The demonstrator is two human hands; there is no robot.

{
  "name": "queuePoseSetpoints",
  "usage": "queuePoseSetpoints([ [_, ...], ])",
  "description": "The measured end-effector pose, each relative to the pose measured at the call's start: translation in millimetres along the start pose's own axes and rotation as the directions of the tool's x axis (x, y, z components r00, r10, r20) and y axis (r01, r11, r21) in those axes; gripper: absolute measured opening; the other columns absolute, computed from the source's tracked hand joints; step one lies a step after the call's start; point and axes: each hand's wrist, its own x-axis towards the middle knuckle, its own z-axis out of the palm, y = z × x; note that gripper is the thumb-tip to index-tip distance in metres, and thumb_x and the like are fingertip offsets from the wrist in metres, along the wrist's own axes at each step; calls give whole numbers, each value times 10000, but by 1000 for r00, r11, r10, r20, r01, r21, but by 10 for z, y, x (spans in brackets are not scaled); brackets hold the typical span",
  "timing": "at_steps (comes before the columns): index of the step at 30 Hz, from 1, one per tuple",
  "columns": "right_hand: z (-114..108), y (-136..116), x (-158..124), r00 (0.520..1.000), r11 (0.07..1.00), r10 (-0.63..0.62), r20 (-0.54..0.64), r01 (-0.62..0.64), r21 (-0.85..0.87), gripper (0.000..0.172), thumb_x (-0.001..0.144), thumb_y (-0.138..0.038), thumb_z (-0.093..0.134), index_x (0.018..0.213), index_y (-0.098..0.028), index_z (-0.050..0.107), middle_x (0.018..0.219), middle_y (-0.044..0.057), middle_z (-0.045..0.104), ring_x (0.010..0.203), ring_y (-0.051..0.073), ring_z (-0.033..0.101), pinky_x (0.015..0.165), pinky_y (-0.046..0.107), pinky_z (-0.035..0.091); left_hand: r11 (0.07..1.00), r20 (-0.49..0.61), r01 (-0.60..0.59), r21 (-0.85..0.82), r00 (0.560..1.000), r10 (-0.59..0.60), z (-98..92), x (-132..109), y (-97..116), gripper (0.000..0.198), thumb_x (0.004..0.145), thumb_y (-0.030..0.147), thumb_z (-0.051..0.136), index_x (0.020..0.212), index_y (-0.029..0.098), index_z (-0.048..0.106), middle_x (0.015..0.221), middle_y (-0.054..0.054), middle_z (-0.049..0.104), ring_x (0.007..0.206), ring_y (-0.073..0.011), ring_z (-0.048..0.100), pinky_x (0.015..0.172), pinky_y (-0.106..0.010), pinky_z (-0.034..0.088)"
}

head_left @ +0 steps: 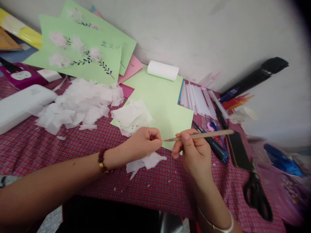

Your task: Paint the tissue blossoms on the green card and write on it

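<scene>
My left hand (147, 142) is closed, fingertips pinched together; what it holds, if anything, is too small to make out. Between thumb and fingers of my right hand (195, 150) is a wooden pencil (206, 134), its sharpened tip pointing left and close to my left fingertips. Behind my left hand, thin white paper pieces (132, 113) lie on light green paper (165, 110). A few torn white scraps (148, 161) rest on the checkered cloth (150, 194) just in front of my left hand.
Piled white paper pieces (82, 100) lie at left, below green cards with flower designs (85, 48). A white roll (162, 70) rests by the wall. At right are a blue-black cutter (217, 149), a phone (239, 150), black scissors (257, 194) and a pink container (279, 194).
</scene>
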Motion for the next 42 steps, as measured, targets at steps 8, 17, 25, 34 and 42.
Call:
queuePoseSetpoints([
  [8,-131,-51,30,974,978,-195,-115,183,-102,272,947,-348,501,739,-204,604,632,-4,560,555,115,529,545,268,421,931,10,155,-331,987,-161,-53,52,27,66,767,222,515,761,175,562,483,72,395,377,-51,266,376,-208,173],
  [17,-46,96,-16,979,996,75,190,-66,-52,214,880,-410,588,854,-206,647,551,-56,373,492,87,326,458,235,260,920,-85,63,-386,991,-103,-22,47,44,135,803,269,519,717,168,546,568,45,419,439,-58,311,396,-214,215],
  [25,139,73,-36,931,983,171,323,-139,-120,197,765,-385,674,758,-198,614,553,-63,385,488,76,303,454,221,243,982,-158,-75,-174,986,47,21,10,59,166,794,239,505,646,165,500,577,40,417,532,-76,370,476,-213,295],
  [34,132,91,-38,936,979,167,310,-120,-166,196,789,-371,643,727,-191,596,594,-49,411,510,79,316,470,223,262,988,-174,-111,-110,981,91,27,10,50,182,827,227,482,659,161,511,593,32,449,568,-80,410,509,-209,337],
  [42,110,143,-56,934,975,193,301,-148,-166,149,816,-307,587,717,-196,580,574,-53,381,498,82,290,462,227,229,989,-145,-62,-133,989,43,38,0,57,158,834,235,480,719,160,558,569,43,441,497,-69,365,448,-207,289],
])
